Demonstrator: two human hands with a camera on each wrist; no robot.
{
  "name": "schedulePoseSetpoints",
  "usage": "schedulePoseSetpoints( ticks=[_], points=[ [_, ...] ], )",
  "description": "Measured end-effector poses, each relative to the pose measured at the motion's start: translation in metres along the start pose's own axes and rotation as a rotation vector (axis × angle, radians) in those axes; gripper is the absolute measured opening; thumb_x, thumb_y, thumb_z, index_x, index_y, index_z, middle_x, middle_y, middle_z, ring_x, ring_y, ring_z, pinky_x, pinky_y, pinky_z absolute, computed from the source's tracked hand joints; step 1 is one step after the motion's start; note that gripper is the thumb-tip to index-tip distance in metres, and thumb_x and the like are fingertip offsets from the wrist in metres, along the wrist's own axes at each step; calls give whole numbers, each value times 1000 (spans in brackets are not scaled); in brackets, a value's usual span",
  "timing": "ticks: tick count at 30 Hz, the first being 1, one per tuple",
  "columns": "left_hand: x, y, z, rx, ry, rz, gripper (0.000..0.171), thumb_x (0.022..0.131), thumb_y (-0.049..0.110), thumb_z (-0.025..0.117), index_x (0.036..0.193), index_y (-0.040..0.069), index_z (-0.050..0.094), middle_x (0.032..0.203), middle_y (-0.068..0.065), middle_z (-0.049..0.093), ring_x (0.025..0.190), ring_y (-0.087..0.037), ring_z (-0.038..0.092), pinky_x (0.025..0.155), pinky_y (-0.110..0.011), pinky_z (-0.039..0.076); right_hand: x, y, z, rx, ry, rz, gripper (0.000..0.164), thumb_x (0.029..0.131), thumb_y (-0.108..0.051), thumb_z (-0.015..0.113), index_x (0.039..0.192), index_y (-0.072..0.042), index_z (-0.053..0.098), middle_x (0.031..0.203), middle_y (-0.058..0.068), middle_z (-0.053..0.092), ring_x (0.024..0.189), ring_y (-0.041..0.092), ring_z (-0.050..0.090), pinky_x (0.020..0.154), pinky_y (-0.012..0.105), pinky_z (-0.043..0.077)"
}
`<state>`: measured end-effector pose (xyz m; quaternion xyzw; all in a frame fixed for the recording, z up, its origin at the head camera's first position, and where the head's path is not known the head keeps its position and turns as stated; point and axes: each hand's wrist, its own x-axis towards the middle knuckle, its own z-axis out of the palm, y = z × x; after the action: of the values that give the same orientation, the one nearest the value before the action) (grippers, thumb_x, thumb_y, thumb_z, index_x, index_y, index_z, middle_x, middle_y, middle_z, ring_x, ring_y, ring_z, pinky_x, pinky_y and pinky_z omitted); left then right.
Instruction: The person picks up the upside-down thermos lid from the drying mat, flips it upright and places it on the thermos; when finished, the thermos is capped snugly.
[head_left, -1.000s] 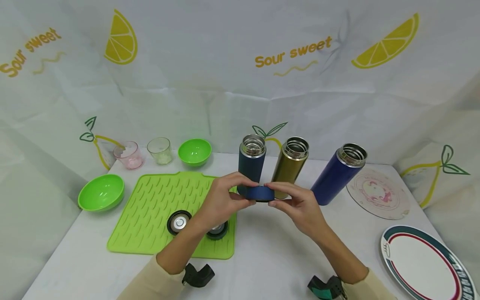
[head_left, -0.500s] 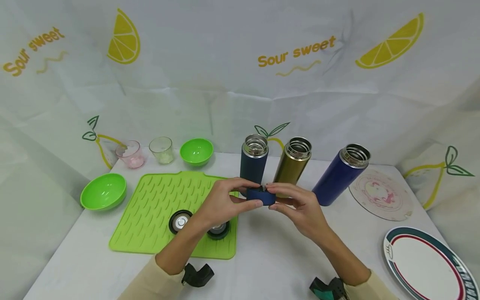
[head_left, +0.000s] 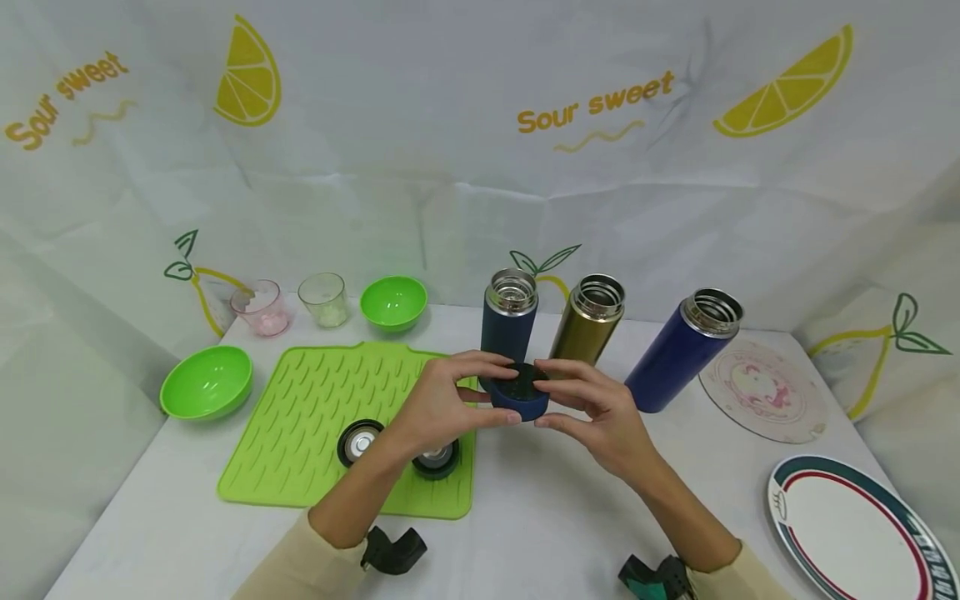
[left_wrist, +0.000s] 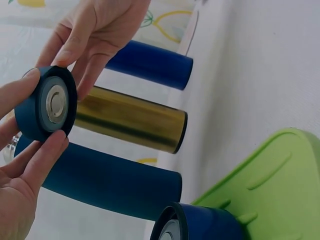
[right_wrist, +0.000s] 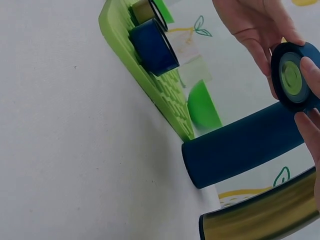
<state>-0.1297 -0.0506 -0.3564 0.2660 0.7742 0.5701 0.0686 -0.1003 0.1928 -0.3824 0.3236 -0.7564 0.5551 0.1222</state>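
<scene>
Between both hands is a dark blue bottle lid (head_left: 521, 407), its blackish upper face tilted up in the head view. My left hand (head_left: 442, 402) pinches its left side, thumb in front and fingers behind. The right hand (head_left: 600, 407) grips the other side likewise. A pale ringed underside of the lid (left_wrist: 56, 102) shows in the left wrist view. Just behind stand three uncapped flasks: a teal flask (head_left: 508, 329), a gold flask (head_left: 588, 333) and a blue flask (head_left: 678, 358). Two more lids lie on the green mat, the left lid (head_left: 360, 443) and the right lid (head_left: 438, 462), partly behind my left forearm.
The ribbed green mat (head_left: 300, 417) lies on the left. Around it are a green bowl (head_left: 207, 383), another green bowl (head_left: 393, 303), a pink glass (head_left: 261, 308) and a clear glass (head_left: 322, 300). At right lie a round printed board (head_left: 761, 390) and an oval plate (head_left: 851, 533).
The lid has turned between my fingers, from edge-on to showing its dark upper face. Both hands have stayed nearly in place, fingers shifting slightly around it.
</scene>
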Motion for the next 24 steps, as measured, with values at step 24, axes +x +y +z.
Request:
schedulePoseSetpoints(
  ticks=[24],
  points=[
    [-2, -9, 2, 174, -34, 175, 39, 73, 13, 92, 108, 11, 76, 137, -8, 68, 127, -28, 66, 93, -28, 61, -3, 7, 4, -63, 3, 7, 39, 75, 9, 81, 112, -3, 78, 131, 26, 67, 125, 0, 62, 93, 13, 56]
  ],
)
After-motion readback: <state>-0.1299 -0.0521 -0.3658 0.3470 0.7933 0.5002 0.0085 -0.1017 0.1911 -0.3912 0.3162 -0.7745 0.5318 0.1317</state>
